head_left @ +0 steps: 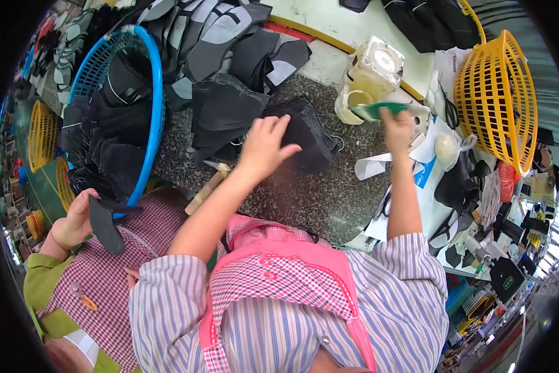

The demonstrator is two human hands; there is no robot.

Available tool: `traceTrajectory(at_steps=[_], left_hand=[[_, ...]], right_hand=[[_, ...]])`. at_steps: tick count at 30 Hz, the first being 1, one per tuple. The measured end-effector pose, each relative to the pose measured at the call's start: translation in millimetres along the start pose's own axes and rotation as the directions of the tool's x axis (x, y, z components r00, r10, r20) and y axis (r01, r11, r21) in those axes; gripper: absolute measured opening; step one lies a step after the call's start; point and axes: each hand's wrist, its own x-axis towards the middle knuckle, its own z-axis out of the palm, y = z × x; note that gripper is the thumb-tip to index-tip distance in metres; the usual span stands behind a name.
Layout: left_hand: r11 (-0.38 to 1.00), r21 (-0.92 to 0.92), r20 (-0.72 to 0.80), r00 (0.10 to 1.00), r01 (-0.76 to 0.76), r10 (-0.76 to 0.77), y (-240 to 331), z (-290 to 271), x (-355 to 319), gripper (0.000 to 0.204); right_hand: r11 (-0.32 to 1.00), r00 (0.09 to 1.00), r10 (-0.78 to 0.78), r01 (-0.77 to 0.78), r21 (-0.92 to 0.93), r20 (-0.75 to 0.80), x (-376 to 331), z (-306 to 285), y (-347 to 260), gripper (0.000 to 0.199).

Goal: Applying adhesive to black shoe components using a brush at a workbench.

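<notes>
My left hand (267, 148) lies with fingers spread over the near-left part of a fanned stack of black fabric pieces (310, 140) on the speckled stone tabletop (285, 205). A second stack of black cut pieces (223, 112) sits just left of it. My right hand (396, 128) is closed around a green-handled brush (388, 110), slightly blurred. The brush's pale end is at the mouth of a yellowish, glue-crusted container (348, 115) at the back right. Whether it touches the inside cannot be seen.
A co-worker's hand (74, 221) at left holds a dark cut piece (105, 227). A blue basket (157, 105) of black pieces stands nearby. A wooden-handled tool (208, 189) lies by my left forearm. A yellow basket (500, 102), scissors (450, 112) and paper scraps (372, 166) are at right.
</notes>
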Motion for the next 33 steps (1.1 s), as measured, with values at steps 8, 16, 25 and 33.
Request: traceTrajectory(at_steps=[8,16,25,33], left_hand=[[0.940,-0.085,0.033,0.944,0.331,-0.330,-5.5,13.0,0.6,0.041],[0.988,-0.151,0.122,0.991,-0.036,0.054,13.9,-16.7,-3.6,0.023],[0.685,-0.545,0.526,0.834,0.483,-0.169,21.1,-121.5,10.5,0.022],[0.939,0.299,-0.355,0.894,-0.169,0.274,26.0,-103.3,20.5,0.034]], right_hand=[[0.955,0.984,0.150,-0.170,0.245,0.097,-24.3,33.9,-38.1,0.013],[0.888,0.992,-0.017,0.071,0.455,-0.121,-3.1,50.3,-60.9,0.008],[0.660,0.987,0.151,-0.065,0.748,-0.048,-13.1,33.2,-40.6,0.009],[0.619,0.975,0.199,-0.050,0.783,-0.095,-15.3,35.5,-38.7,0.008]])
